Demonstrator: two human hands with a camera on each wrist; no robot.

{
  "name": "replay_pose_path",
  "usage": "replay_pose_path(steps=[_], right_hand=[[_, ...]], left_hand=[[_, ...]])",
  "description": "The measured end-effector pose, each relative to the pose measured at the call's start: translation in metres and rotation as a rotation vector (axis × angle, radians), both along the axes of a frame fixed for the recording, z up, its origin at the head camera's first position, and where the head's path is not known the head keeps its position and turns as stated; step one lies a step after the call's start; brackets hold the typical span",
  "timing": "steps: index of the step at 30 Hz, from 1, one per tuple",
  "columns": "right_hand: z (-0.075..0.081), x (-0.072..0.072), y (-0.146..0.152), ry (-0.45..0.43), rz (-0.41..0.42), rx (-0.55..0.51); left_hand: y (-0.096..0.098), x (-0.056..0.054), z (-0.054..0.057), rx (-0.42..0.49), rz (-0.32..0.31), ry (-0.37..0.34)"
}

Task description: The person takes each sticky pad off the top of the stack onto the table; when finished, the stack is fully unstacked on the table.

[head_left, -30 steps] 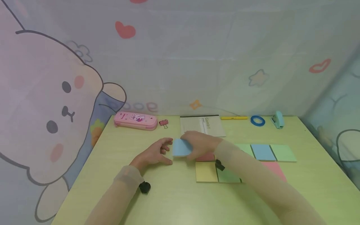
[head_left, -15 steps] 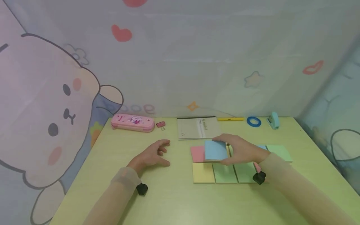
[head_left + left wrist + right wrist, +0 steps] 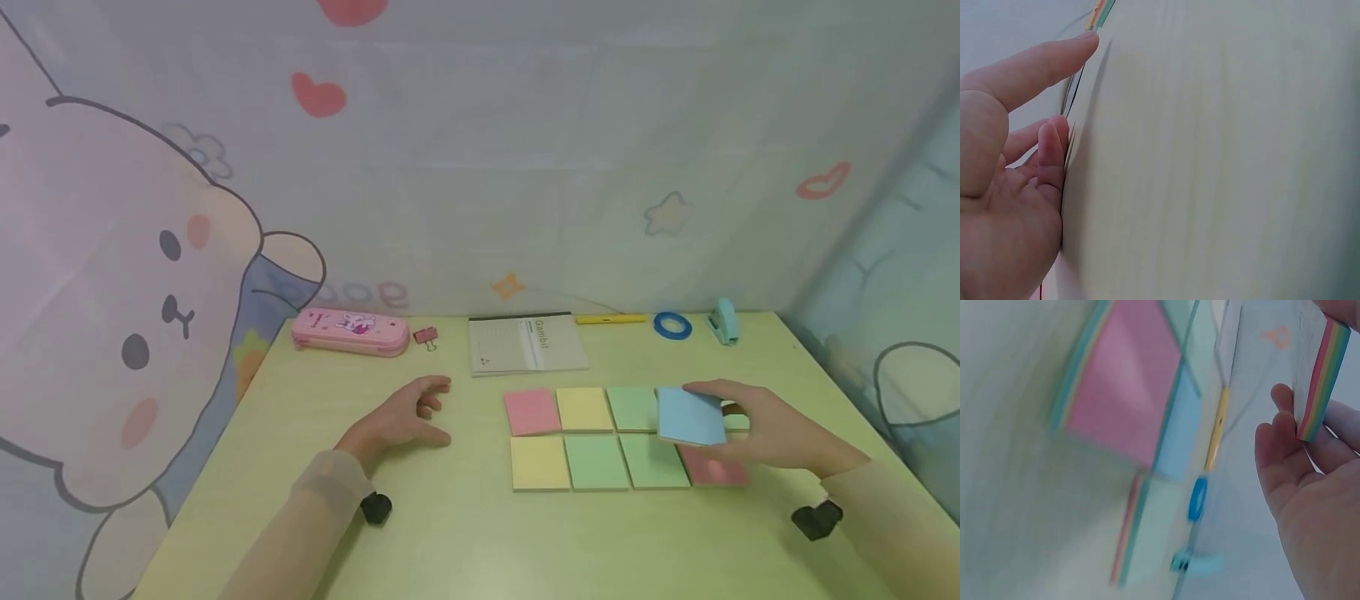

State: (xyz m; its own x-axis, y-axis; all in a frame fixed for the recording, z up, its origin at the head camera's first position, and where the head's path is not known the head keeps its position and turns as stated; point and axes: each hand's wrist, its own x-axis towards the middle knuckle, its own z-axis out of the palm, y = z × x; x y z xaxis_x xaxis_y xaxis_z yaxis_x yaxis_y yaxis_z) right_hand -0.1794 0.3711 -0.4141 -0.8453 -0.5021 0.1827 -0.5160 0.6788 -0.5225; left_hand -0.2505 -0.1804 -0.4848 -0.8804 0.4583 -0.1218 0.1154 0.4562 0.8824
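My right hand (image 3: 772,425) pinches a sticky note pad (image 3: 690,416) with a blue top, raised above the right end of two rows of pads. In the right wrist view the held pad (image 3: 1322,381) shows pink, yellow and green layers along its edge. Behind it, the back row runs pink (image 3: 532,412), yellow (image 3: 585,409) and green (image 3: 630,408), with a blue pad (image 3: 1179,440) hidden from the head view and a green one partly covered. Yellow, two greens and a pink pad (image 3: 714,468) form the front row. On the table at left lies my left hand (image 3: 397,417), fingers loosely bent, holding nothing.
Along the back edge lie a pink pencil case (image 3: 351,332), a binder clip (image 3: 426,336), a notebook (image 3: 528,343), a yellow pen (image 3: 611,319), a blue tape roll (image 3: 672,326) and a mint stapler (image 3: 724,322). A printed cloth hangs behind the table.
The blue-topped pad has travelled right in my right hand, from beside the left hand across the rows to their right end. My left hand has stayed in place.
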Motion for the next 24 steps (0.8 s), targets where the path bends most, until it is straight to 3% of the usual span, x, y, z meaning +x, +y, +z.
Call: replay_pose_path(steps=[12,24], right_hand=[[-0.028,0.033,0.096,0.009,-0.140,0.049],[-0.056,0.047,0.127,-0.076,-0.159,0.073]], left_hand=[[0.000,-0.001,0.000,-0.008,0.001,-0.007],[0.001,0.000,0.003,-0.028,0.017,-0.018]])
